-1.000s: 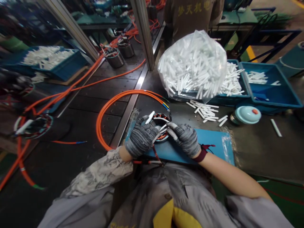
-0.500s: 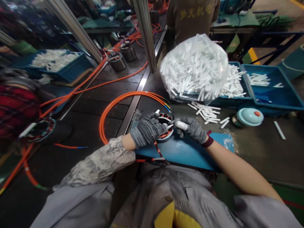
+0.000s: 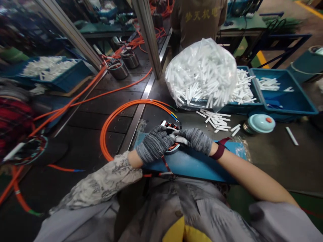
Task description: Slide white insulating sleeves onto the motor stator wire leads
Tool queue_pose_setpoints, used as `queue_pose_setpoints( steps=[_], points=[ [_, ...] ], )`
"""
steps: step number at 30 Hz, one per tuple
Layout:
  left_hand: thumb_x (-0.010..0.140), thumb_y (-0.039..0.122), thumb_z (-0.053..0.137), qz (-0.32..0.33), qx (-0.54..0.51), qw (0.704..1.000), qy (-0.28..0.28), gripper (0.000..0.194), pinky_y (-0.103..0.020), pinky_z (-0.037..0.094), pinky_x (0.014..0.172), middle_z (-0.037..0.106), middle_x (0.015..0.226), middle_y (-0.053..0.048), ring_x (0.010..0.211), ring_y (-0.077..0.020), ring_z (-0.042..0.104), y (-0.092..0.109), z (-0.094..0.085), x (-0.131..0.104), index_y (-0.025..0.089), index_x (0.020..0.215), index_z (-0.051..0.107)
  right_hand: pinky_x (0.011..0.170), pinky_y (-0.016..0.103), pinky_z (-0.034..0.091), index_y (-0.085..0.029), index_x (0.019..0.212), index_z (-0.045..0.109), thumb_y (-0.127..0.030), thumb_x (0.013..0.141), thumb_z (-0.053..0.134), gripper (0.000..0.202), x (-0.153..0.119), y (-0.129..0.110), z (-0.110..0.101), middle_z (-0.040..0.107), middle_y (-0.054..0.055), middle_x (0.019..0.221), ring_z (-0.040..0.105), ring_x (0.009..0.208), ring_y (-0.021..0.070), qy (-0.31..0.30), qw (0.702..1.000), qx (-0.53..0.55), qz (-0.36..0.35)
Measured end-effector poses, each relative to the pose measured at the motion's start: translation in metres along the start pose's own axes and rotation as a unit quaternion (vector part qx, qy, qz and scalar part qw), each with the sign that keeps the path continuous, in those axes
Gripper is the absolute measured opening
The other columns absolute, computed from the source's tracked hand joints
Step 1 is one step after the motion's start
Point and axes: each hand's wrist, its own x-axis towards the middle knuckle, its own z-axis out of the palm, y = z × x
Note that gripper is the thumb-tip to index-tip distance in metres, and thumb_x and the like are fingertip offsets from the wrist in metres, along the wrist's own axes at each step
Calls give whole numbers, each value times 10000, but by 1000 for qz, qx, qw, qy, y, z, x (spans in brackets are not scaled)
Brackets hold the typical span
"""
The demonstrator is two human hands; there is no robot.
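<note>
A round motor stator (image 3: 173,150) with orange and dark windings stands on the blue mat (image 3: 196,164) in front of me. My left hand (image 3: 155,144), in a grey striped glove, lies over its left side, thumb and fingers pinched around a white sleeve tube that is mostly hidden. My right hand (image 3: 198,139), gloved alike with whitish fingertips, is closed at the stator's right rim, its tips against the left fingertips. What it pinches is hidden. Another white sleeve (image 3: 163,123) sticks up behind my left hand. A lead with a white sleeve (image 3: 165,173) hangs toward me.
Coiled orange cable (image 3: 104,129) lies to the left. Behind are a clear bag of white tubes (image 3: 202,74), loose tubes (image 3: 217,121), blue bins (image 3: 285,97) and a lidded jar (image 3: 261,123). More stators (image 3: 117,69) stand on the conveyor. A co-worker's plaid sleeve (image 3: 15,116) is at left.
My right hand has moved left, its fingertips meeting those of my left hand over the stator. The white tube between my left fingers is now mostly covered. The whole view has shifted slightly.
</note>
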Motion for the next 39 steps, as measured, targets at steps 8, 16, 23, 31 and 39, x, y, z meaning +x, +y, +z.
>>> queue_pose_setpoints(
  steps=[8, 16, 23, 31, 39],
  points=[
    [966, 297, 613, -70, -41, 997, -9, 364, -416, 523, 1001, 751, 1109, -81, 1057, -240, 680, 36, -42, -39, 169, 1307, 599, 936, 319, 536, -248, 1401, 595, -446, 1048, 441, 432, -29, 28, -41, 725, 28, 1217, 685, 1066, 194, 65, 997, -44, 23],
    [979, 226, 557, -92, -75, 992, -54, 267, -288, 566, 822, 765, 966, -37, 863, -177, 716, 71, -41, -105, 210, 1233, 636, 1049, 507, 427, -100, 1101, 739, -87, 915, 502, 302, -29, 88, -67, 685, 201, 1231, 592, 1189, 325, 80, 917, -372, 119],
    [959, 261, 649, -278, -10, 959, 60, 127, -267, 594, 711, 779, 867, -27, 721, -180, 741, 81, -22, -61, 207, 1063, 699, 1031, 433, 490, -178, 1220, 666, -266, 1026, 412, 331, -47, 49, -42, 695, 122, 1225, 637, 1144, 246, 218, 920, -313, 93],
    [963, 291, 635, -312, -41, 947, 67, 149, -278, 634, 774, 793, 889, -30, 754, -194, 764, 81, -14, -50, 197, 1026, 732, 740, 283, 586, -235, 1030, 710, -340, 911, 692, 160, -89, -37, 18, 761, 23, 945, 722, 819, 178, 259, 960, 91, 49],
    [960, 274, 644, -306, -41, 949, 70, 132, -278, 633, 716, 794, 875, -39, 721, -195, 762, 81, -18, -45, 184, 1004, 730, 735, 310, 581, -242, 1060, 742, -338, 922, 679, 180, -97, -40, 27, 768, 36, 940, 725, 801, 197, 263, 962, 52, 57]
  ],
)
